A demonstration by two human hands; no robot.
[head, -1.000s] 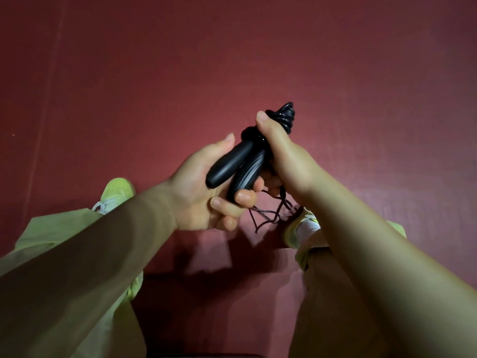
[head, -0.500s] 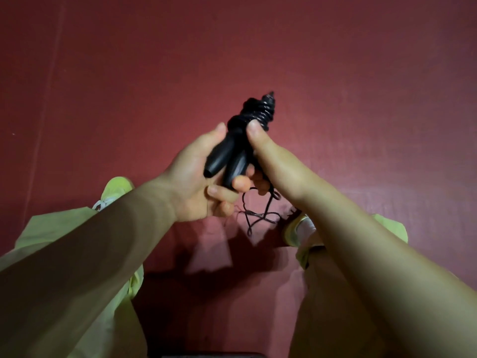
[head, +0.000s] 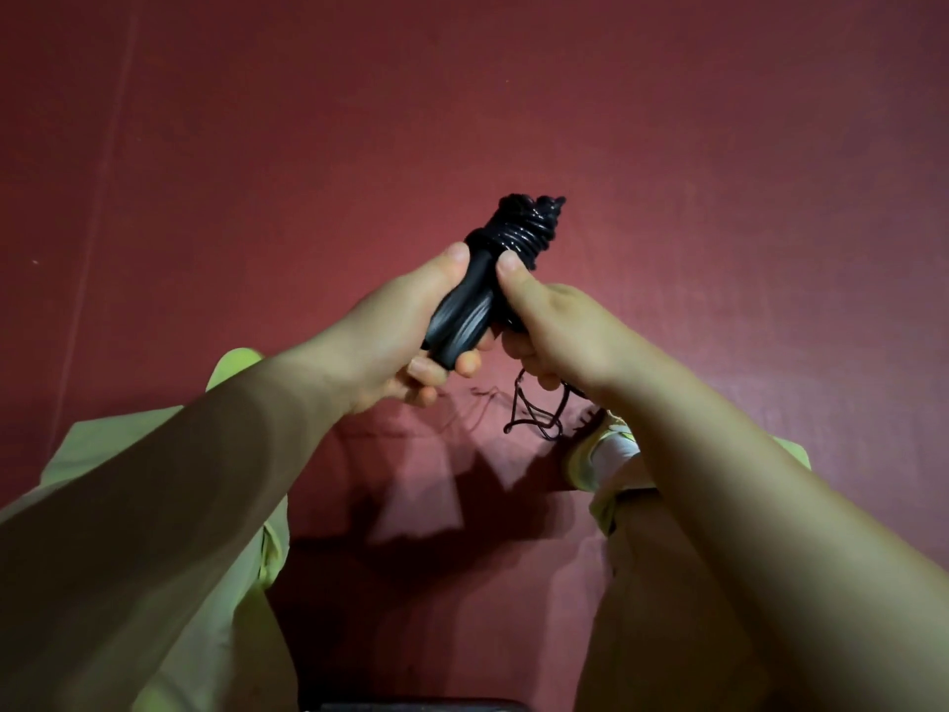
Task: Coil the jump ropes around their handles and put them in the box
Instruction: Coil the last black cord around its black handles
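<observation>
Two black jump rope handles (head: 462,316) lie side by side in my left hand (head: 390,341), which grips them from the left, thumb up along the handle. Black rope is coiled (head: 524,231) around their far ends. My right hand (head: 554,331) presses against the handles from the right, thumb just below the coils, with its fingers closed around the cord. A loose loop of thin cord (head: 534,418) hangs under my right hand over the red floor. No box is in view.
The floor is a dark red mat (head: 667,146). My legs in yellow-green trousers (head: 169,583) and yellow-green shoes (head: 595,459) are below the hands. A dark edge (head: 411,705) shows at the bottom of the frame.
Both hands and the handles rose and the handles turned more upright. My right thumb slid to sit just under the coils, and less loose cord hangs below.
</observation>
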